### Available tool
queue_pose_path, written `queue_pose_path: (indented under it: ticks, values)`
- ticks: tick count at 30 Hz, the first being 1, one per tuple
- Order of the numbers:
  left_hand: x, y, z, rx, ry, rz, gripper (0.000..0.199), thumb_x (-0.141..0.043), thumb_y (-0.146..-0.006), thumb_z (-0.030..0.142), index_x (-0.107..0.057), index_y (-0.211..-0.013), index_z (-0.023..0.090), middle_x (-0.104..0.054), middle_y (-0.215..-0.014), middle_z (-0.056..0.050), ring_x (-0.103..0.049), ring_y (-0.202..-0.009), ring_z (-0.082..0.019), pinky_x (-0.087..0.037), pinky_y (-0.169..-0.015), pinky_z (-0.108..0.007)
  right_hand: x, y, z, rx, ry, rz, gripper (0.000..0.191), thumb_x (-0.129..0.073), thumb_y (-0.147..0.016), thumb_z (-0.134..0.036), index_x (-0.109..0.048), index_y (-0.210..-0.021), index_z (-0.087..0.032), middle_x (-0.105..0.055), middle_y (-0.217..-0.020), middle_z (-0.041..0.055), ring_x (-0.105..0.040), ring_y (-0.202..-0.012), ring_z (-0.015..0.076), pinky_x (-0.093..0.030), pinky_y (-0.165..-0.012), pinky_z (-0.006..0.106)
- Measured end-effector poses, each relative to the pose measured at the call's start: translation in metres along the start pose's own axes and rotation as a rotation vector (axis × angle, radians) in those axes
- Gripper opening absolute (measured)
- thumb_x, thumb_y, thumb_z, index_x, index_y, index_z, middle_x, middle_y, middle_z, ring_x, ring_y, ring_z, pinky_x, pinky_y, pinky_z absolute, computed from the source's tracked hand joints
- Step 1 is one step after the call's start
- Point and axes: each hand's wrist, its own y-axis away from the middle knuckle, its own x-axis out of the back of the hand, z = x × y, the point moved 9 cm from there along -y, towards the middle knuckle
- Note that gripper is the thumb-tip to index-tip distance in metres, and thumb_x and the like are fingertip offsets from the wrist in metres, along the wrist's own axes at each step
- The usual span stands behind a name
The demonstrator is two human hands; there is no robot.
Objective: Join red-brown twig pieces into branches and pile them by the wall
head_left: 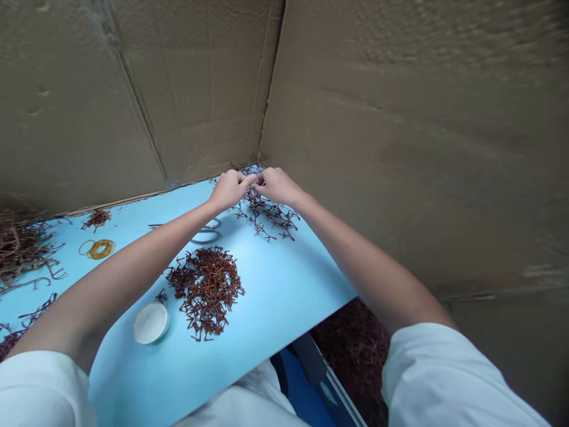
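My left hand (231, 188) and my right hand (278, 185) meet at the far corner of the table, fingertips nearly touching. The fingers of both are pinched together. Whatever lies between them is too small and too covered to make out. Beneath and around the hands spread dark reddish-brown branching twigs (273, 218). A pair of scissors (205, 241) lies partly hidden behind my left forearm. Closer to me is a pile of short brown twig pieces (211, 287), with a small round white dish (152, 324) to its left.
Cardboard walls (213, 89) close in the light blue tabletop (275, 302) behind and at right. At left are yellow rubber bands (101, 249), a small brown clump (96, 219) and a larger tangle of brown stems (20, 246). Below the table's right edge lies dark red material (351, 350).
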Motion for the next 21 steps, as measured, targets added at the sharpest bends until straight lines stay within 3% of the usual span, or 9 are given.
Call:
queue_pose_path:
  ticks: [7,13,18,21]
  values:
    - [0.011,-0.003,-0.008,-0.039,-0.028,0.022,0.031,-0.068,-0.091,0.02,-0.052,-0.064,0.019,-0.056,-0.063,0.002,-0.045,-0.065,-0.015,-0.027,-0.065,-0.028,-0.002,-0.009,-0.016,0.026,0.02,0.049,0.024,-0.061,-0.1,-0.032,-0.08,-0.095,-0.017,-0.082,-0.103,0.0163,-0.07,-0.092,0.0259,-0.041,-0.074,0.032]
    - [0.045,0.018,0.002,-0.073,0.015,-0.007,0.055,-0.05,-0.107,0.035,-0.05,-0.054,0.019,-0.047,-0.052,0.002,-0.042,-0.055,-0.012,-0.03,-0.062,-0.028,0.016,0.011,-0.064,0.123,-0.056,0.16,0.027,-0.053,-0.104,-0.03,-0.076,-0.105,-0.017,-0.081,-0.107,0.0145,-0.07,-0.093,0.0264,-0.041,-0.076,0.034]
    - [0.101,0.076,0.015,-0.093,0.045,0.032,0.06,-0.042,-0.11,0.038,-0.04,-0.053,0.021,-0.035,-0.052,0.005,-0.036,-0.052,-0.009,-0.03,-0.059,-0.028,0.019,0.031,-0.137,0.318,-0.263,0.214,0.021,-0.055,-0.102,-0.031,-0.073,-0.096,-0.022,-0.079,-0.092,0.0095,-0.067,-0.079,0.0259,-0.039,-0.07,0.035]
    - [0.137,0.132,0.014,-0.077,0.002,0.037,0.044,-0.039,-0.109,0.032,-0.044,-0.066,0.022,-0.043,-0.065,0.005,-0.042,-0.061,-0.01,-0.035,-0.064,-0.026,0.01,0.041,-0.185,0.395,-0.233,0.17,0.023,-0.054,-0.102,-0.033,-0.069,-0.088,-0.023,-0.075,-0.082,0.009,-0.061,-0.071,0.0256,-0.03,-0.064,0.036]
